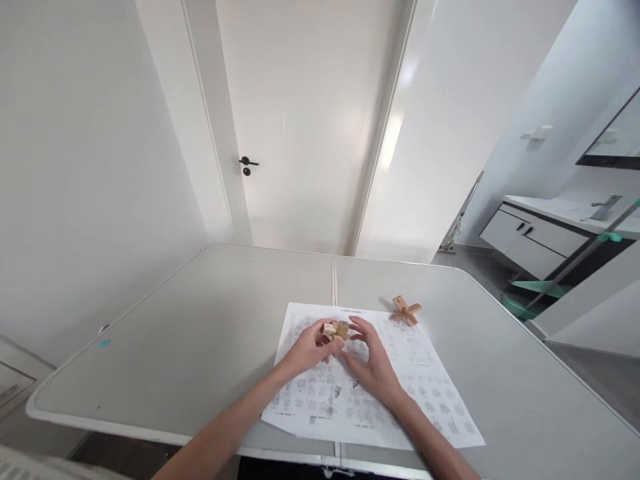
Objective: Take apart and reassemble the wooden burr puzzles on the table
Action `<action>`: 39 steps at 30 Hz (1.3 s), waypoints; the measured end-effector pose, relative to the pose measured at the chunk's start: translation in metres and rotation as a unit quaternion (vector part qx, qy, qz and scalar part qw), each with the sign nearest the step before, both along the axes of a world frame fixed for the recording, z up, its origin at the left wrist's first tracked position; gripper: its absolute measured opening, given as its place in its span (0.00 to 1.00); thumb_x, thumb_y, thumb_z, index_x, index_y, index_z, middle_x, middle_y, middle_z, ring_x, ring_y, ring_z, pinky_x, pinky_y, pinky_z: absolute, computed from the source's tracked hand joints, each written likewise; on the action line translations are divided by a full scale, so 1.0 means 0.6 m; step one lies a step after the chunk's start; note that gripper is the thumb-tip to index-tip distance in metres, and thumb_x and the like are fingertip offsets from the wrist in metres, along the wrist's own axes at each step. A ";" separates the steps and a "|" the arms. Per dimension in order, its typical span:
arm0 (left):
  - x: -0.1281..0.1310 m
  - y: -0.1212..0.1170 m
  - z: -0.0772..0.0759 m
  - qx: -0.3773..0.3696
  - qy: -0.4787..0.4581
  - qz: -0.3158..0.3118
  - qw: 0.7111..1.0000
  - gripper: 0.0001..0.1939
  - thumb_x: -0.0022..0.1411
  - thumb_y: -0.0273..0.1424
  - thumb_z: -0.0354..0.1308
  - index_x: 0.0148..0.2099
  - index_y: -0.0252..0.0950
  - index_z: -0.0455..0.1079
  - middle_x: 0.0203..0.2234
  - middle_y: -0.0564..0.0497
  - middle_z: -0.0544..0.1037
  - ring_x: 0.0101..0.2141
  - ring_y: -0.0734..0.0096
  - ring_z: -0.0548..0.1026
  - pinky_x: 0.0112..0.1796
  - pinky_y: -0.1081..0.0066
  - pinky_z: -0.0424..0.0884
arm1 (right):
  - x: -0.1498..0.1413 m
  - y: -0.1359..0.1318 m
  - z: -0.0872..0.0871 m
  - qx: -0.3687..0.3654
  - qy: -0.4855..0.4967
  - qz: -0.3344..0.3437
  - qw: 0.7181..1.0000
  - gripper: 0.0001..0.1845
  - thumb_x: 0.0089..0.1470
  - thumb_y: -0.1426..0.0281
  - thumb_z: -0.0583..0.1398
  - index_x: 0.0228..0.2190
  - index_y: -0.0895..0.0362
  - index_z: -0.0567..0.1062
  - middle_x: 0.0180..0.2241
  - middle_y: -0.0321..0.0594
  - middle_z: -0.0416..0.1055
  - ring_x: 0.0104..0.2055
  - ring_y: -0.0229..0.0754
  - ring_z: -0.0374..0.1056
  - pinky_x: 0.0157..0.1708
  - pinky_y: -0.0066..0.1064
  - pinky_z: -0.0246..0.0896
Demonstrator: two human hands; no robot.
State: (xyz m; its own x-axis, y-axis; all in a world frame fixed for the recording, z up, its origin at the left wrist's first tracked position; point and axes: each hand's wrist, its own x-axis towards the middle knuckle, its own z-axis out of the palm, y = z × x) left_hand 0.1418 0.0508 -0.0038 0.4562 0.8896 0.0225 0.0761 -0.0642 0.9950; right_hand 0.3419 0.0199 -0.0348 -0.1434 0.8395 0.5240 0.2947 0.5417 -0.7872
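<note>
My left hand (311,348) is closed around a small light wooden block puzzle (338,329), made of several interlocked pieces, just above a printed paper sheet (310,421). Part of the puzzle is hidden behind the fingers. My right hand (370,360) is right beside it, its thumb and fingers apart in a loose curve; whether a fingertip touches the wood I cannot tell. A second, redder wooden puzzle (406,311), shaped like a cross of bars, lies at the sheet's far right edge.
The sheet, with rows of small printed diagrams, lies on a grey folding table (200,333) with a seam down its middle. Behind it is a closed white door (310,120). A sink cabinet (535,237) stands beyond at the right.
</note>
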 end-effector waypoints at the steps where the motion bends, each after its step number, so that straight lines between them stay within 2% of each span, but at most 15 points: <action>1: 0.001 -0.001 0.000 0.014 0.006 0.017 1.000 0.30 0.61 0.46 0.67 0.59 0.37 0.68 0.44 0.44 0.79 0.35 0.67 0.76 0.30 0.71 0.73 | 0.000 0.001 0.000 -0.015 0.025 0.001 1.000 0.30 0.64 0.63 0.62 0.63 0.49 0.62 0.63 0.51 0.64 0.62 0.54 0.67 0.56 0.50 0.70; 4: 0.001 -0.006 0.005 0.069 0.038 0.049 0.996 0.31 0.59 0.42 0.69 0.61 0.40 0.66 0.44 0.47 0.79 0.35 0.68 0.76 0.37 0.67 0.75 | 0.004 0.004 0.000 -0.112 0.100 0.022 0.988 0.25 0.67 0.58 0.58 0.62 0.48 0.63 0.60 0.50 0.68 0.55 0.51 0.74 0.53 0.48 0.73; 7: 0.000 -0.016 0.014 0.123 0.089 0.052 0.987 0.34 0.56 0.42 0.71 0.62 0.43 0.66 0.45 0.50 0.79 0.34 0.69 0.75 0.41 0.66 0.74 | 0.007 0.004 0.000 -0.217 0.144 0.081 0.962 0.25 0.70 0.52 0.52 0.62 0.48 0.63 0.55 0.49 0.74 0.50 0.49 0.78 0.52 0.49 0.74; 10: -0.001 -0.025 0.019 0.181 0.139 0.031 0.973 0.34 0.56 0.44 0.71 0.62 0.46 0.67 0.47 0.50 0.79 0.35 0.68 0.73 0.42 0.66 0.73 | 0.008 0.005 -0.002 -0.259 0.166 0.137 0.942 0.27 0.69 0.48 0.50 0.61 0.48 0.64 0.52 0.47 0.77 0.50 0.50 0.78 0.54 0.50 0.72; 14: -0.001 -0.029 0.018 0.218 0.165 0.010 0.962 0.35 0.58 0.45 0.70 0.65 0.48 0.66 0.48 0.49 0.79 0.36 0.65 0.74 0.41 0.65 0.72 | 0.007 0.005 0.003 -0.260 0.173 0.141 0.939 0.28 0.67 0.46 0.54 0.58 0.49 0.68 0.50 0.48 0.78 0.51 0.52 0.77 0.54 0.50 0.71; 19: -0.003 -0.026 0.016 0.255 0.162 -0.015 0.953 0.35 0.57 0.45 0.71 0.64 0.49 0.67 0.50 0.50 0.78 0.41 0.62 0.76 0.43 0.65 0.72 | 0.008 0.000 0.022 -0.264 0.158 0.139 0.941 0.28 0.62 0.45 0.59 0.55 0.49 0.70 0.46 0.46 0.80 0.48 0.52 0.78 0.53 0.50 0.72; 22: -0.003 -0.027 0.018 0.240 0.159 -0.023 0.957 0.35 0.57 0.44 0.72 0.65 0.50 0.66 0.49 0.51 0.79 0.40 0.63 0.76 0.42 0.67 0.72 | 0.008 -0.002 0.025 -0.253 0.142 0.140 0.947 0.29 0.62 0.44 0.59 0.54 0.50 0.69 0.43 0.46 0.81 0.45 0.53 0.78 0.50 0.49 0.73; 28: 0.003 -0.029 0.018 0.179 0.129 -0.013 0.975 0.32 0.58 0.42 0.70 0.63 0.47 0.67 0.52 0.48 0.77 0.33 0.70 0.73 0.35 0.69 0.73 | 0.005 0.000 0.010 -0.197 0.106 0.067 0.972 0.27 0.68 0.46 0.50 0.51 0.52 0.72 0.43 0.44 0.79 0.42 0.49 0.78 0.44 0.41 0.76; 31: 0.005 -0.027 0.014 0.160 0.113 0.002 0.981 0.31 0.58 0.41 0.70 0.62 0.46 0.67 0.49 0.49 0.77 0.32 0.71 0.73 0.36 0.69 0.74 | 0.003 -0.001 0.006 -0.172 0.079 0.063 0.980 0.24 0.69 0.49 0.52 0.53 0.52 0.70 0.43 0.43 0.79 0.39 0.48 0.77 0.39 0.38 0.75; 34: 0.004 -0.027 0.013 0.159 0.111 -0.002 0.981 0.31 0.59 0.40 0.70 0.62 0.47 0.66 0.50 0.49 0.75 0.32 0.72 0.72 0.35 0.69 0.74 | 0.003 -0.004 0.006 -0.155 0.047 0.038 0.986 0.21 0.69 0.51 0.52 0.50 0.52 0.71 0.40 0.43 0.79 0.33 0.46 0.76 0.34 0.36 0.73; 37: 0.000 -0.027 0.014 0.198 0.122 -0.011 0.973 0.29 0.61 0.39 0.68 0.62 0.48 0.66 0.52 0.49 0.73 0.37 0.68 0.75 0.38 0.68 0.74 | 0.003 -0.005 0.008 -0.136 0.007 0.013 0.991 0.18 0.70 0.53 0.52 0.46 0.52 0.73 0.37 0.41 0.79 0.29 0.44 0.73 0.33 0.36 0.70; 39: -0.003 -0.026 0.013 0.240 0.138 -0.012 0.961 0.27 0.63 0.38 0.67 0.63 0.48 0.66 0.53 0.48 0.73 0.43 0.63 0.76 0.42 0.66 0.74 | 0.002 -0.004 0.011 -0.108 -0.008 0.007 0.994 0.18 0.70 0.54 0.52 0.39 0.52 0.75 0.39 0.43 0.77 0.31 0.45 0.73 0.33 0.36 0.69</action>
